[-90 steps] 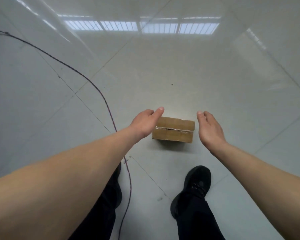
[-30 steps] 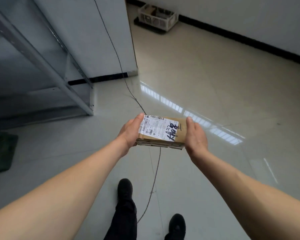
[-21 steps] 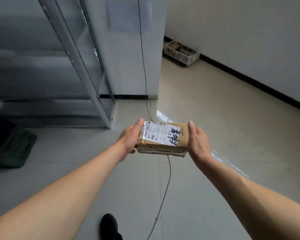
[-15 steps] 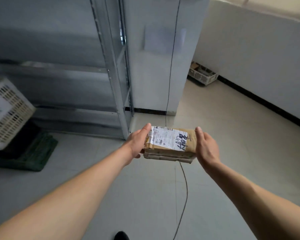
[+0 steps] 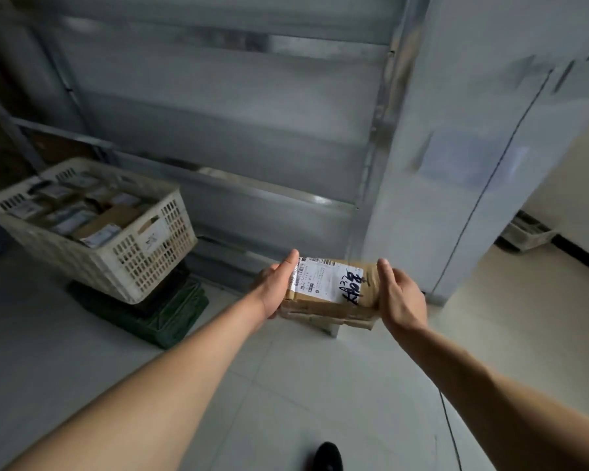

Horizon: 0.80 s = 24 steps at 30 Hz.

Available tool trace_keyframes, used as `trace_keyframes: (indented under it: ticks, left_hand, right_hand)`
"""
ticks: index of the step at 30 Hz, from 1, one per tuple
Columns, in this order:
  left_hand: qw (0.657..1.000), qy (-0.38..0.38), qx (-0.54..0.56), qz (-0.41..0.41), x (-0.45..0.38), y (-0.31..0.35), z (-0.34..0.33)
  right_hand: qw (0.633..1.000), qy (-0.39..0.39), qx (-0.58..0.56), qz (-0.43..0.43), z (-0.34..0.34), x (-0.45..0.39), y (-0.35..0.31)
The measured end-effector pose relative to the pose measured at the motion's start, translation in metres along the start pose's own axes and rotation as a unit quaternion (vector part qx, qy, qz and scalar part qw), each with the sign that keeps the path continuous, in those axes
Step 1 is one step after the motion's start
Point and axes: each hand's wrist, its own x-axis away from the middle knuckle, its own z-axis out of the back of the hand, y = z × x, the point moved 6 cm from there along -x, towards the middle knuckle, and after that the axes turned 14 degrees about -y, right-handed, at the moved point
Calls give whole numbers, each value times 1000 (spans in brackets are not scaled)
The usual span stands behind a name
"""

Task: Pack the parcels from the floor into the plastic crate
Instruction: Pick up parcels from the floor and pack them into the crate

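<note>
A flat brown cardboard parcel (image 5: 334, 294) with a white shipping label and black handwritten marks on top is held up off the floor between both hands, out in front of the person. The left hand (image 5: 274, 287) clasps the parcel's left end, thumb lying along the top edge over the label and the fingers hidden underneath. The right hand (image 5: 400, 295) presses against the right end with its palm, thumb up along the side; its fingers are out of sight behind the box, so how far they curl is unclear.

Up and well to the left of the left hand stands a cream perforated plastic crate (image 5: 150, 253), tilted a little and already holding many labelled parcels. It rests on a dark green plastic crate (image 5: 157, 317) on the pale tiled floor (image 5: 286, 385). Beyond the hands rises grey metal shelving (image 5: 218, 113). Right of the right hand, a thin black cable (image 5: 483, 192) runs down a grey pillar. Below the hands, the toe of a black shoe (image 5: 327, 457) shows.
</note>
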Motion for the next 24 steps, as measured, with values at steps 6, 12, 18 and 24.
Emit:
trace_keyframes:
  ticks: [6,12,18,24]
  left_hand:
    - [999,47,14,21,-21,4,101]
    - [992,89,61,71,-54,-1,194]
    - [980,134,106,99,-68,-3,270]
    - [975,150,129,99,-83,-21,350]
  right_hand:
    - [997,-65,11,42,-85,-79,-68]
    - [988,-131,26,71,-161,-157,-138]
    - [977,-188,53,91,-228,-203,-201]
    - [975,-195,57,94,-297,-227,-247]
